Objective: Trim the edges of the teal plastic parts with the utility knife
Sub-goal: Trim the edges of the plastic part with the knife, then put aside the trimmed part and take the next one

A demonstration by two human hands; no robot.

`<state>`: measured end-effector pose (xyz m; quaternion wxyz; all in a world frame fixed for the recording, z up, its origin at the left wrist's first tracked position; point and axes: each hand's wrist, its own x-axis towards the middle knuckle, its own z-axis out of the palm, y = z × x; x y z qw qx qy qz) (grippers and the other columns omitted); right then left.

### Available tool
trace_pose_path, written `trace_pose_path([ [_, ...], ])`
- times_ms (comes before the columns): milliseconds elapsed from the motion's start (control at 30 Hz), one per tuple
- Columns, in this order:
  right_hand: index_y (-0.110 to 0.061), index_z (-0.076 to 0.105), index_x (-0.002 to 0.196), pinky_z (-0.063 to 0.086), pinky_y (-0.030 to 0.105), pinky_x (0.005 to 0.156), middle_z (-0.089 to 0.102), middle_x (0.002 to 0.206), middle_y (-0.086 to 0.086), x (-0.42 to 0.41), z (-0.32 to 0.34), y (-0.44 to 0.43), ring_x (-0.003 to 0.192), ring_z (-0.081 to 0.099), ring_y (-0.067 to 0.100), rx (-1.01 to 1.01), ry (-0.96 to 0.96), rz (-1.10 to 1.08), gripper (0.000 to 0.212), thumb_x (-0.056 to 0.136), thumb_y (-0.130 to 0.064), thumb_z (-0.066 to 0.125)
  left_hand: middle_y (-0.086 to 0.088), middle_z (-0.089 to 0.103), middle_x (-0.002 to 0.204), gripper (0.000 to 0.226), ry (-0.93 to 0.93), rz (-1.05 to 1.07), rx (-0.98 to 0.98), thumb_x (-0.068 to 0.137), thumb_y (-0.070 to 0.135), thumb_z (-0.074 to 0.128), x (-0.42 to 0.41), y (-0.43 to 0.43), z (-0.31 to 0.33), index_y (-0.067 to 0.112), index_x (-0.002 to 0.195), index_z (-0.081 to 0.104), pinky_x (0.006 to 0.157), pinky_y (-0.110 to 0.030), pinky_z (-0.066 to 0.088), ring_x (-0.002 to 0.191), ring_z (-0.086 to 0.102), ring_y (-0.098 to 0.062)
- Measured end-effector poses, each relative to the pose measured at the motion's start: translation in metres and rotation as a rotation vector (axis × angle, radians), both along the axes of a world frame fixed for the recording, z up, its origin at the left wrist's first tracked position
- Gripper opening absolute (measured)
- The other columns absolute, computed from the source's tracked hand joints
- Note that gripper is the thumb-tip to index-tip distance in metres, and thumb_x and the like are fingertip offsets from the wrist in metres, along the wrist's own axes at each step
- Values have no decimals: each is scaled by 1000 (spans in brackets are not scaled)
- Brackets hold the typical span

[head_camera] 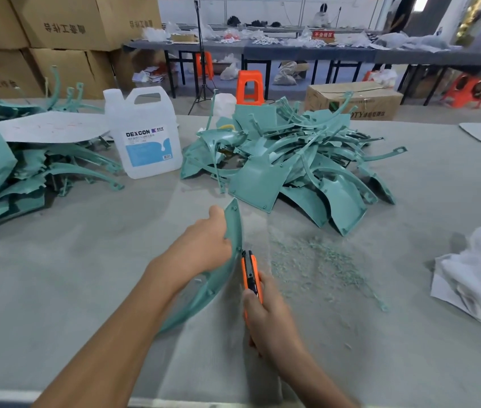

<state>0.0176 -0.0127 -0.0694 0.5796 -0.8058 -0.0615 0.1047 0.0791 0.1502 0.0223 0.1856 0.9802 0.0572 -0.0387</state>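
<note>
My left hand [204, 245] grips a long curved teal plastic part [235, 228] near its upper end, holding it on edge above the table. My right hand [268, 316] is closed around an orange and black utility knife [250, 272], whose tip touches the part's right edge just below my left hand. A heap of teal plastic parts [289, 160] lies behind, centre right. Another stack of teal parts [6, 172] lies at the far left.
Teal shavings [313, 260] are scattered right of the knife. A white DEXCON jug [145, 134] stands between the two heaps. White cloths [475, 275] lie at the right. The grey table [71, 290] spreads around; cardboard boxes [56, 22] and orange stools [249, 86] stand behind.
</note>
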Motion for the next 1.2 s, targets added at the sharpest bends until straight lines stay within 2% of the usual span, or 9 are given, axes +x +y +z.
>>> trace_pose_path([
  [167, -55, 47, 129, 48, 43, 67, 60, 74, -17, -2, 25, 9, 64, 52, 5, 157, -143, -29, 38, 97, -35, 44, -9, 50, 77, 21, 66, -27, -17, 93, 19, 42, -1, 0, 4, 19, 91, 21, 48, -34, 28, 63, 50, -21],
  [300, -58, 38, 141, 42, 39, 76, 56, 94, -24, 8, 66, 6, 78, 50, 1, 276, -278, 0, 49, 93, -48, 41, -9, 49, 79, 24, 67, -15, 26, 94, 16, 41, 0, -4, 3, 17, 97, 18, 50, -34, 29, 65, 50, -21],
  [400, -61, 33, 142, 44, 35, 60, 61, 80, -16, 12, 66, -3, 60, 52, 3, 249, -307, -97, 48, 96, -49, 40, -10, 49, 79, 21, 64, -13, 24, 94, 15, 39, -3, -4, 3, 18, 91, 19, 49, -34, 28, 63, 49, -22],
  [600, -66, 45, 123, 43, 27, 42, 60, 66, -5, -10, 9, -5, 45, 50, 8, 106, 14, -78, 43, 103, -27, 44, -11, 50, 78, 21, 75, -46, -7, 95, 16, 41, -5, -2, 6, 18, 91, 20, 50, -35, 28, 63, 48, -22],
  [700, -62, 48, 125, 48, 37, 51, 58, 68, -7, -12, 17, 1, 49, 50, 8, 94, -48, -41, 42, 102, -27, 43, -10, 49, 77, 22, 70, -43, 5, 96, 14, 40, -6, -6, 6, 19, 90, 20, 48, -35, 28, 62, 48, -21],
  [800, -72, 40, 127, 46, 31, 62, 62, 81, -21, -4, 43, 7, 63, 52, 0, 176, -190, -11, 44, 96, -41, 41, -11, 51, 80, 20, 68, -37, 1, 95, 14, 41, -8, -8, 8, 19, 93, 21, 49, -36, 32, 66, 52, -23],
  [900, -60, 42, 135, 44, 30, 66, 65, 92, -16, 3, 60, 1, 72, 53, 1, 222, -191, -26, 44, 92, -48, 44, -12, 50, 80, 21, 48, -35, -4, 94, 13, 41, -10, -11, 9, 20, 91, 22, 50, -37, 33, 66, 52, -24],
  [1033, -39, 50, 126, 50, 35, 62, 68, 75, -7, 7, 50, -34, 64, 61, 9, -185, -214, -188, 28, 99, -34, 51, -11, 50, 74, 30, 17, -46, -10, 95, 12, 39, -16, -13, 9, 21, 80, 15, 49, -37, 31, 59, 47, -23],
  [1200, -39, 56, 129, 42, 33, 68, 65, 91, -9, 8, 31, -93, 83, 60, 18, -667, -196, -126, 29, 102, -40, 45, -10, 49, 71, 23, -54, -93, 21, 98, 16, 41, -22, -21, 4, 21, 92, 19, 56, -40, 35, 63, 50, -32],
])
